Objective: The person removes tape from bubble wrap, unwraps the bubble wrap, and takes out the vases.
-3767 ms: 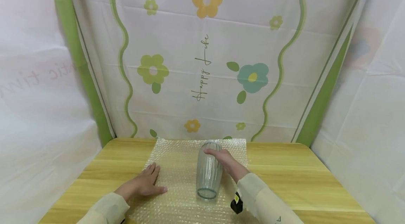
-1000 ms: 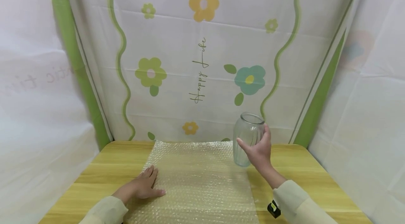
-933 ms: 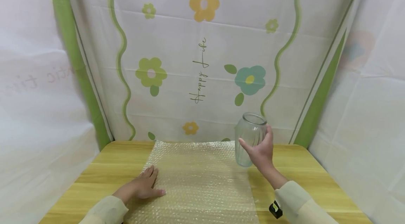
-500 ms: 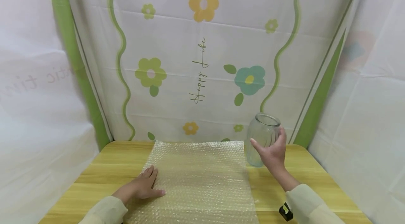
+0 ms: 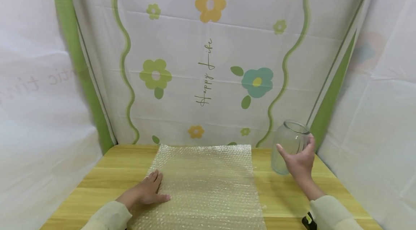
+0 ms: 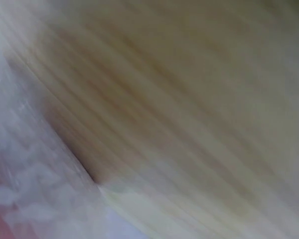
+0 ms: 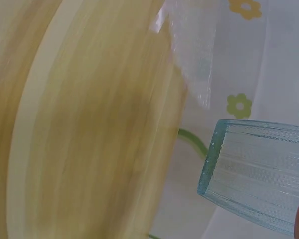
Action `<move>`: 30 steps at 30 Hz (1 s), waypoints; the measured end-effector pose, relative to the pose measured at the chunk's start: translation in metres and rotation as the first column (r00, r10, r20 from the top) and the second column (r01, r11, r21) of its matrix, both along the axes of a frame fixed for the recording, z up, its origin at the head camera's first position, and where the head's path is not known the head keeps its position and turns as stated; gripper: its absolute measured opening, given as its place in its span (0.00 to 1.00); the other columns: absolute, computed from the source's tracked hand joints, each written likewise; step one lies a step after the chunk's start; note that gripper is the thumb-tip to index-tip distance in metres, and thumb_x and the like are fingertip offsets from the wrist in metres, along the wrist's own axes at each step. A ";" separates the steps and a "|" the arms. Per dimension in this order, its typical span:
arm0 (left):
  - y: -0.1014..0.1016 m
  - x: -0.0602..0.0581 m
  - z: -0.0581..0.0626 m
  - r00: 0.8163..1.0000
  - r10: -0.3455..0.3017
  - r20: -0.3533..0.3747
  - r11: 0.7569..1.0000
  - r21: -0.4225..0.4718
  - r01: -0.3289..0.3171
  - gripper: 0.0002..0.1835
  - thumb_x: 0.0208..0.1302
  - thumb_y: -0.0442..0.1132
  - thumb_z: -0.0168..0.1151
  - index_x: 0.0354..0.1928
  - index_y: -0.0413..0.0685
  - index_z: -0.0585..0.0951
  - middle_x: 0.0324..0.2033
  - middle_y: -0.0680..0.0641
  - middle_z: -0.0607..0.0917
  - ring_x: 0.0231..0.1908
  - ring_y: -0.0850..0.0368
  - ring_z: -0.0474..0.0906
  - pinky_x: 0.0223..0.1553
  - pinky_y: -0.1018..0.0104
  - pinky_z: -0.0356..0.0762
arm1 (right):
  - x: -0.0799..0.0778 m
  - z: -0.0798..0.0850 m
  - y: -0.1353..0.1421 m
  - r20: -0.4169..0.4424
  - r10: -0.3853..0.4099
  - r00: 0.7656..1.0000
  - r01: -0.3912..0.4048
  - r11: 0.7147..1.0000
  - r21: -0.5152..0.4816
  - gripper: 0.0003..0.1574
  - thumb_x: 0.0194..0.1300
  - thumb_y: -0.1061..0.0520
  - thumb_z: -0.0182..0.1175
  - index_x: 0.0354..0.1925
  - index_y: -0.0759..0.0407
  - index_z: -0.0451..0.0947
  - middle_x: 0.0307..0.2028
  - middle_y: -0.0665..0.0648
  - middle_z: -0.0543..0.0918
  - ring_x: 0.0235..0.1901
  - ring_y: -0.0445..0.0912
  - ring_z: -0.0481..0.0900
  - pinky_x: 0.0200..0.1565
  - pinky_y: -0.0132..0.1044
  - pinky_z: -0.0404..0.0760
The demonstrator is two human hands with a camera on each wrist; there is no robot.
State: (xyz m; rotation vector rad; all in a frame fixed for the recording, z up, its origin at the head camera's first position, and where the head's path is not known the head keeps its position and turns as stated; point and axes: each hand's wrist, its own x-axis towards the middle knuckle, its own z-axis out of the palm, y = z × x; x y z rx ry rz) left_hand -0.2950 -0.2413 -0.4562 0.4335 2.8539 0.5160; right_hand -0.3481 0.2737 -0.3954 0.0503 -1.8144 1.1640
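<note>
A clear ribbed glass vase point(image 5: 282, 150) is upright near the table's back right, its round mouth facing up. My right hand point(image 5: 300, 159) grips its side, thumb in front and fingers around the far right side. In the right wrist view the thick base of the glass vase point(image 7: 259, 169) shows, with a bit of a fingertip at the edge. A sheet of bubble wrap point(image 5: 208, 179) lies flat on the table. My left hand point(image 5: 147, 188) rests on its left edge with fingers spread. The left wrist view is blurred, showing the bubble wrap point(image 6: 35, 164) beside wood.
The wood-grain table point(image 5: 338, 190) extends to both sides of the bubble wrap. Behind it hangs a white curtain point(image 5: 182, 42) printed with flowers, and more white cloth point(image 5: 383, 114) closes in the sides.
The right hand has lifted the vase from lying on the bubble wrap, turned it mouth up and carried it right, past the sheet's edge. The left hand stays in place.
</note>
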 end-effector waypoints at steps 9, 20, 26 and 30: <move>0.001 0.000 0.000 1.000 0.002 0.004 1.000 0.001 -0.002 0.56 0.58 0.66 0.62 0.70 0.25 0.55 0.70 0.23 0.49 0.69 0.27 0.43 0.66 0.37 0.47 | 0.007 -0.007 0.030 0.058 -0.062 0.996 0.063 0.998 -0.015 0.69 0.43 0.57 0.80 0.74 0.55 0.48 0.66 0.65 0.60 0.64 0.59 0.61 0.66 0.50 0.60; 0.002 0.001 0.000 1.000 0.008 -0.019 1.000 -0.005 -0.008 0.57 0.57 0.66 0.62 0.70 0.24 0.55 0.69 0.22 0.49 0.69 0.27 0.44 0.67 0.38 0.46 | 0.012 -0.012 0.060 0.092 -0.127 0.988 0.132 0.990 -0.045 0.68 0.42 0.57 0.80 0.73 0.52 0.49 0.66 0.63 0.60 0.64 0.56 0.62 0.67 0.43 0.58; 0.000 0.001 -0.003 1.000 0.002 -0.021 1.000 -0.011 -0.002 0.57 0.57 0.67 0.62 0.69 0.24 0.55 0.69 0.22 0.49 0.69 0.27 0.44 0.67 0.38 0.46 | 0.012 -0.017 0.073 0.112 -0.162 0.981 0.170 0.983 -0.071 0.68 0.43 0.57 0.79 0.73 0.54 0.49 0.67 0.64 0.59 0.65 0.57 0.60 0.67 0.42 0.57; 0.000 -0.001 -0.003 1.000 0.001 -0.013 1.000 -0.005 -0.001 0.57 0.58 0.66 0.62 0.70 0.25 0.55 0.69 0.23 0.49 0.69 0.27 0.44 0.67 0.38 0.47 | 0.013 -0.018 0.083 0.151 -0.184 0.971 0.198 0.977 -0.083 0.69 0.43 0.55 0.79 0.73 0.56 0.47 0.67 0.64 0.57 0.65 0.58 0.59 0.68 0.43 0.55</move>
